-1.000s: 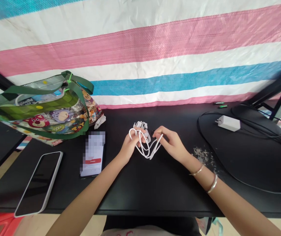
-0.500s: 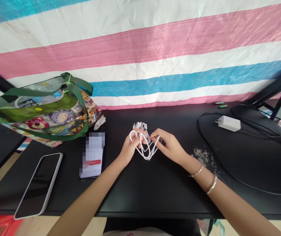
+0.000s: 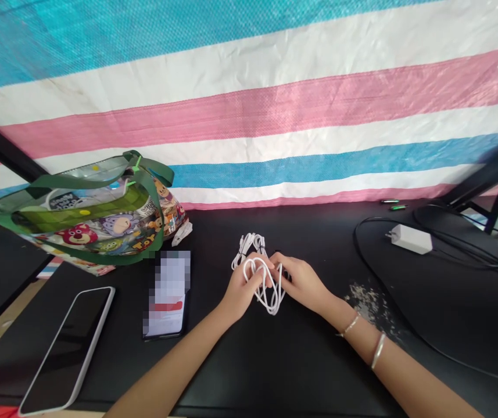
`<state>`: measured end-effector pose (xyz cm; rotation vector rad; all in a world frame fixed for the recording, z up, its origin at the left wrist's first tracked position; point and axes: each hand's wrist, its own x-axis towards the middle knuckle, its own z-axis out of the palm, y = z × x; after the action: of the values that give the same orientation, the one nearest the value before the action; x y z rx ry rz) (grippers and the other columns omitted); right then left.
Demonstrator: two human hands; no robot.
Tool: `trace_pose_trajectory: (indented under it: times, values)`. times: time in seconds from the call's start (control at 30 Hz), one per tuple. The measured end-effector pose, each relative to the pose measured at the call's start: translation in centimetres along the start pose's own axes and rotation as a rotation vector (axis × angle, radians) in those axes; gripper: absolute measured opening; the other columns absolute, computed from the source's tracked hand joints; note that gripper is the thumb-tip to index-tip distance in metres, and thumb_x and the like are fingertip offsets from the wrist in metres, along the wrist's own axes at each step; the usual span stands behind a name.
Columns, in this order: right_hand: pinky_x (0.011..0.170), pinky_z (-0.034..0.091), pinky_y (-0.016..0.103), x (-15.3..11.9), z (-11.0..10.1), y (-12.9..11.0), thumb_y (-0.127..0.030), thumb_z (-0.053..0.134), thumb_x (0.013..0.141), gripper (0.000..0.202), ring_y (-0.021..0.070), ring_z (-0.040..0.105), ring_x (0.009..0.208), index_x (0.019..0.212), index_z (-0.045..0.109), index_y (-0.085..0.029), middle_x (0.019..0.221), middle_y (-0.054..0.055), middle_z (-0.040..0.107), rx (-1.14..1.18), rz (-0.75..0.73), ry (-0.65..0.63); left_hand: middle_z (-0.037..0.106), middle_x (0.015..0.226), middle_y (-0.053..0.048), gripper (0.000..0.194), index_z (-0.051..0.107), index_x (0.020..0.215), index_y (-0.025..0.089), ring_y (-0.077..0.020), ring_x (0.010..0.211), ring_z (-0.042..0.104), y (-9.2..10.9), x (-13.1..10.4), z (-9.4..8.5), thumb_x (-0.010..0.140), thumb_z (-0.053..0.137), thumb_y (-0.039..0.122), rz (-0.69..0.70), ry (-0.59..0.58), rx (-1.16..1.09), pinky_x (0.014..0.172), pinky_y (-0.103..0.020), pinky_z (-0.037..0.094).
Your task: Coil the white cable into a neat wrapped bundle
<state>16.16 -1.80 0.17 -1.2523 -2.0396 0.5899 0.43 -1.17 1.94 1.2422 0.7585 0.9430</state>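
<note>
A white cable [image 3: 270, 299] hangs in loose loops between my two hands, above the black table. My left hand [image 3: 245, 285] is closed around one side of the loops, thumb on top. The fingers of my right hand [image 3: 297, 277] pinch the other side of the same loops; the fingertips are partly hidden. Just beyond the hands, tied white cable bundles [image 3: 251, 244] lie on the table, with dark ties around them. My hands cover their near end.
To the left are a printed bag with green straps [image 3: 100, 220], a lit phone [image 3: 168, 296] and a dark phone in a white case [image 3: 70, 348]. To the right lie a white power adapter [image 3: 411, 239], a black cable [image 3: 401, 316], small debris [image 3: 368, 302] and a green pen-like item [image 3: 399, 207].
The view has tilted up, so everything sits lower in the picture. Both hands have come closer together, and the cable loops between them are narrower. More of the tied bundles shows.
</note>
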Motion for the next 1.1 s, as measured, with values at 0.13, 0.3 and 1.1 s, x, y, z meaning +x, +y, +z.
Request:
trace_pose_trajectory:
  times: [0.13,0.3,1.1]
  values:
    - [0.059,0.039,0.025,0.1,0.2,0.0,-0.015,0.045,0.077,0.009,0.0154,0.054,0.057,0.074,0.048,-0.023,0.063,-0.002,0.058,-0.004,0.001,-0.043,0.05,0.053,0.003,0.026,0.058,0.075,0.017,-0.0086,0.046,0.036,-0.2,-0.4,0.2,0.082,0.053,0.042,0.04,-0.082,0.12,0.05,-0.022,0.029]
    - [0.059,0.041,0.025,0.5,0.2,0.5,-0.021,0.045,0.081,0.007,0.0139,0.054,0.055,0.075,0.048,-0.022,0.064,-0.001,0.059,0.151,0.069,-0.082,0.048,0.052,0.004,0.028,0.058,0.077,0.016,-0.0081,0.046,0.035,-0.3,-0.6,0.2,0.083,0.049,0.041,0.059,-0.043,0.193,0.051,-0.022,0.03]
    - [0.053,0.035,0.023,1.5,0.3,1.7,-0.04,0.046,0.087,0.024,0.0102,0.041,0.053,0.073,0.046,-0.02,0.058,-0.004,0.045,0.43,0.16,-0.047,0.042,0.047,0.003,0.053,0.058,0.071,0.015,-0.0087,0.042,0.037,-1.5,-0.4,-0.1,0.084,0.039,0.063,0.096,0.054,0.26,0.047,-0.022,0.028]
